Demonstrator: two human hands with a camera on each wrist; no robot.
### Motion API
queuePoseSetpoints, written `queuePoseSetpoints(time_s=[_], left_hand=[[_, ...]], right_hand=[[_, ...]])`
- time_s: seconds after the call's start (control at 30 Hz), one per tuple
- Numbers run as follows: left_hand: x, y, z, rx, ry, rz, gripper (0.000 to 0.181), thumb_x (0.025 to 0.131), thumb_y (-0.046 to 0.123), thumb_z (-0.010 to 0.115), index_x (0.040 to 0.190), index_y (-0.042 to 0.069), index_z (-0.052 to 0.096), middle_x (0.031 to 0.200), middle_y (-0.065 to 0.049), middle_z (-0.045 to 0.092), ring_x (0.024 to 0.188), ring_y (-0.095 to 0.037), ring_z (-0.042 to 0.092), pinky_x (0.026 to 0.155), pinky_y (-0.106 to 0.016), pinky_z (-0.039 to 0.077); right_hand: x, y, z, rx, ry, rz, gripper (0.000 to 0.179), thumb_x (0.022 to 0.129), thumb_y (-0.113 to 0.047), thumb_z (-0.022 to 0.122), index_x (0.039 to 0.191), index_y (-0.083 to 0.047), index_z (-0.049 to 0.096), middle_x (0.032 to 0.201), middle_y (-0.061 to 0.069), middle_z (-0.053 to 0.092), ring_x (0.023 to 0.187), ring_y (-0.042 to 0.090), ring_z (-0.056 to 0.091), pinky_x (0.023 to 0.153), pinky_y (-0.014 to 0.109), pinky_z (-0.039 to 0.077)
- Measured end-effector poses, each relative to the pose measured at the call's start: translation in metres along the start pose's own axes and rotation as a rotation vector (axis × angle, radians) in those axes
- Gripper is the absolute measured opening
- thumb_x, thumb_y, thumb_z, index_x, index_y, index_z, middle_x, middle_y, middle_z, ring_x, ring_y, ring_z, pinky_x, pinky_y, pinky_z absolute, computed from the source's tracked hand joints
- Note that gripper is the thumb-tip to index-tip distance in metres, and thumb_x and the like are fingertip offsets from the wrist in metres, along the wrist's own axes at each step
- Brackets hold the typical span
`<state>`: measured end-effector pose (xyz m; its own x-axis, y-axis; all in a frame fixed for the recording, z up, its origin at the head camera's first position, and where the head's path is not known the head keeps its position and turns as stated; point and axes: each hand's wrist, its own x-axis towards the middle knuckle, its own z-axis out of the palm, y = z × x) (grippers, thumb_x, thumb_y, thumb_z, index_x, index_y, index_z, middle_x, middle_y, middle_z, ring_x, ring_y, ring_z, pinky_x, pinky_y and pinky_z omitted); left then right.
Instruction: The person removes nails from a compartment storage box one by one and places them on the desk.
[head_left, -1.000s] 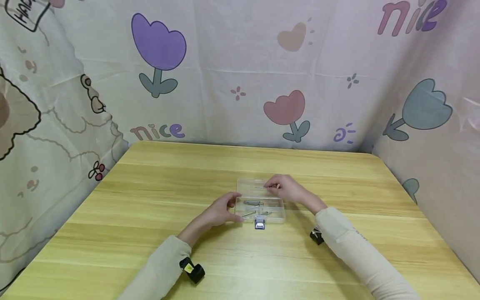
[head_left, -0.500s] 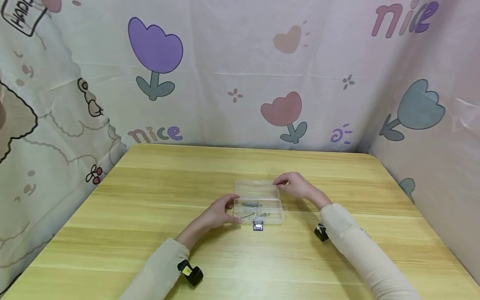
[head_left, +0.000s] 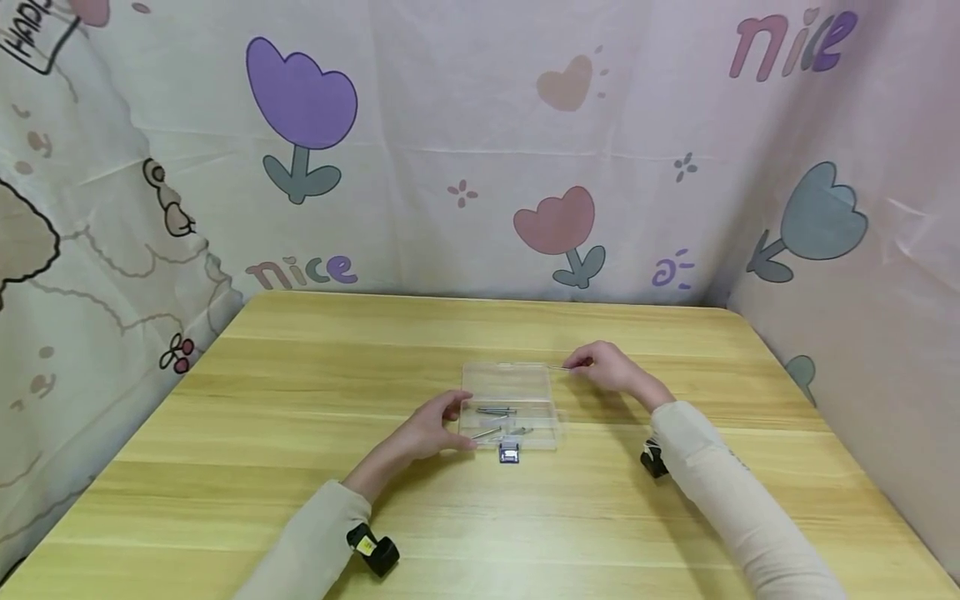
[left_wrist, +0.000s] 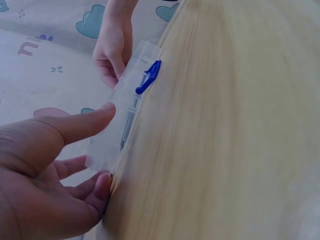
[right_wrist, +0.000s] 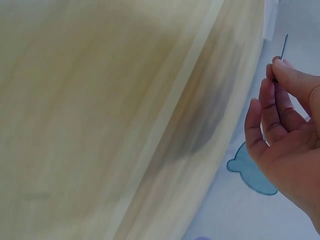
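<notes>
A clear plastic compartment box (head_left: pixel 506 382) lies on the table with its lid folded back. Several silver nails (head_left: pixel 495 410) lie inside its compartments, and a blue latch (head_left: pixel 509 452) hangs at its front. My left hand (head_left: pixel 427 427) grips the box's left end, thumb at the front and fingers behind. Off the lid's right side, my right hand (head_left: pixel 609 367) pinches a thin nail (right_wrist: pixel 284 47) between thumb and forefinger. Its pointed tip sticks out, toward the box in the head view. The fingers hide its other end.
The wooden table (head_left: pixel 337 350) has its far edge against a printed cloth backdrop (head_left: pixel 427 100), with more cloth at both sides. Black wrist cameras sit on the left sleeve (head_left: pixel 307 533) and the right sleeve (head_left: pixel 735 492).
My right hand has moved from over the lid out to the right, carrying the nail clear of the box. My left hand keeps its place on the box. The head view has shifted slightly.
</notes>
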<state>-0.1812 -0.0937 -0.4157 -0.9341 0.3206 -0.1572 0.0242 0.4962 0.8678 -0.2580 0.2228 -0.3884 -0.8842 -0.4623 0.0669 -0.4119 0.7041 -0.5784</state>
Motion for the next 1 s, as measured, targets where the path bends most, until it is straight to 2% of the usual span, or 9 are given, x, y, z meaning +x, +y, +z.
queuePoseSetpoints(time_s=[0.3,0.57,1.0], left_hand=[[0.000,-0.002,0.000,0.003,0.002,0.001,0.074,0.072,0.010,0.085,0.137,0.006,0.051,0.121,-0.010,0.054,0.108,-0.028,0.048,0.093,-0.046,0.041],[0.001,-0.001,0.000,0.004,0.002,0.009,0.073,0.072,0.009,0.085,0.137,0.005,0.051,0.121,-0.009,0.054,0.108,-0.027,0.048,0.093,-0.045,0.041],[0.001,-0.003,0.000,-0.015,0.003,0.002,0.073,0.072,0.008,0.085,0.137,0.006,0.051,0.123,-0.009,0.054,0.109,-0.027,0.048,0.094,-0.045,0.041]], right_hand=[[-0.010,0.021,-0.003,0.001,-0.005,0.106,0.011,0.090,-0.001,0.063,0.095,0.001,0.073,0.095,0.012,0.071,0.091,0.026,0.062,0.085,0.044,0.048],[-0.017,0.030,-0.004,0.010,-0.010,0.132,0.009,0.089,-0.005,0.066,0.091,-0.001,0.074,0.090,0.007,0.070,0.082,0.018,0.058,0.079,0.037,0.046],[-0.018,0.036,0.001,0.083,-0.018,0.120,0.007,0.086,-0.002,0.070,0.091,0.000,0.075,0.095,0.012,0.071,0.096,0.030,0.062,0.091,0.049,0.044]])
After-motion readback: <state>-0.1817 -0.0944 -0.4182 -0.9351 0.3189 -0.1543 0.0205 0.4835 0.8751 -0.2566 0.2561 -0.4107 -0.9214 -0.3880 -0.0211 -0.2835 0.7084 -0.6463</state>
